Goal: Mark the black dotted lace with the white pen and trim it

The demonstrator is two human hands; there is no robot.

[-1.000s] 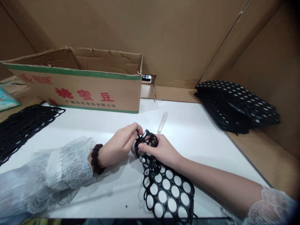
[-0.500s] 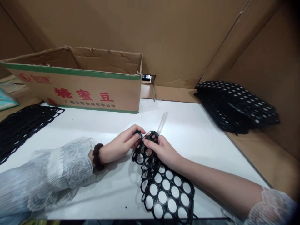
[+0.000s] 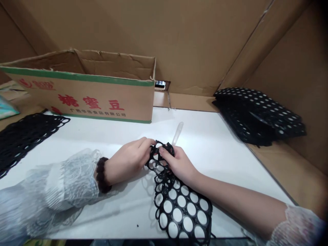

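A black sheet with rows of round holes (image 3: 188, 201) lies on the white tabletop, its upper end bunched and raised between my hands. My right hand (image 3: 180, 164) is closed on that bunched end, thumb pressed on top. Closed as well, my left hand (image 3: 132, 159) grips the sheet's left edge, with its fingertips partly hidden behind the hand. White tabletop shows through the holes. Just beyond my right hand lies a narrow translucent plastic piece (image 3: 178, 133), with its near end close to my fingers.
An open cardboard box (image 3: 102, 99) with green edges and red lettering stands at the back left. Black holed sheets (image 3: 28, 136) lie at the left. More are stacked in a pile (image 3: 258, 116) at the right. Cardboard walls (image 3: 192, 44) enclose the table.
My left hand has turned over, its back now facing up, and has closed in on the sheet's left edge. The right hand stays nearly in place, holding the bunched end.
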